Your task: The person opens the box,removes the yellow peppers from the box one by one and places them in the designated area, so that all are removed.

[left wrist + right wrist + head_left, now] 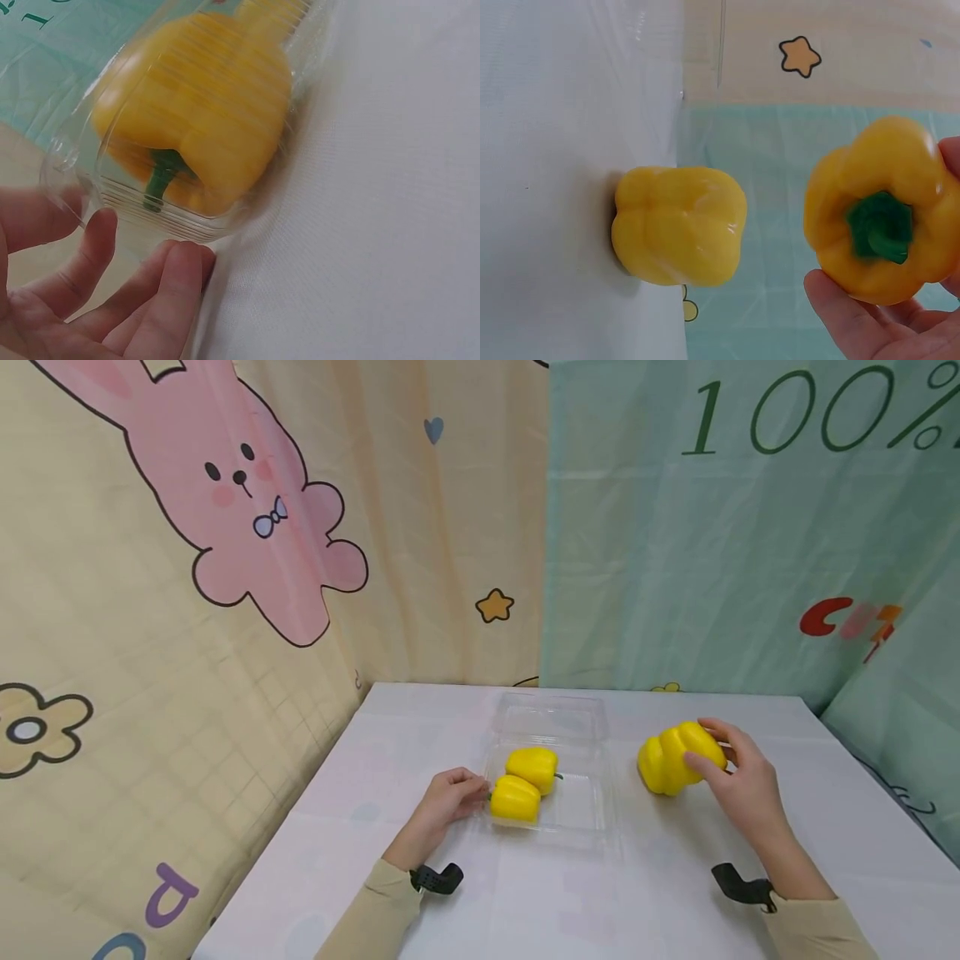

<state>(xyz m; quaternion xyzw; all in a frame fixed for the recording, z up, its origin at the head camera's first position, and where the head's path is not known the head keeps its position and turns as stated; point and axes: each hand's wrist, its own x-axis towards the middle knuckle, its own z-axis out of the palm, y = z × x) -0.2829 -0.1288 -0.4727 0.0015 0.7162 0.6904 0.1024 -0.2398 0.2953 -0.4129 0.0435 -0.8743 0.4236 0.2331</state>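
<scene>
A clear plastic container (pixel 576 802) lies on the table with its lid (pixel 551 718) folded back. Inside, at its left, two yellow peppers (pixel 532 767) sit touching; the nearer one (pixel 202 105) shows a green stem through the plastic wall. My left hand (pixel 442 810) holds the container's left edge, thumb and fingertips against the plastic. To the container's right, my right hand (pixel 750 789) grips another yellow pepper (pixel 885 187) between thumb and fingers, raised, its green stem facing the right wrist camera. Just beyond it a further yellow pepper (pixel 679 225) rests on the table.
A white cloth covers the table (pixel 360 860). Patterned curtains hang behind it, cream with a pink rabbit (pixel 240 510) on the left and green (pixel 690 568) on the right. Black bands (pixel 437 878) are on both wrists.
</scene>
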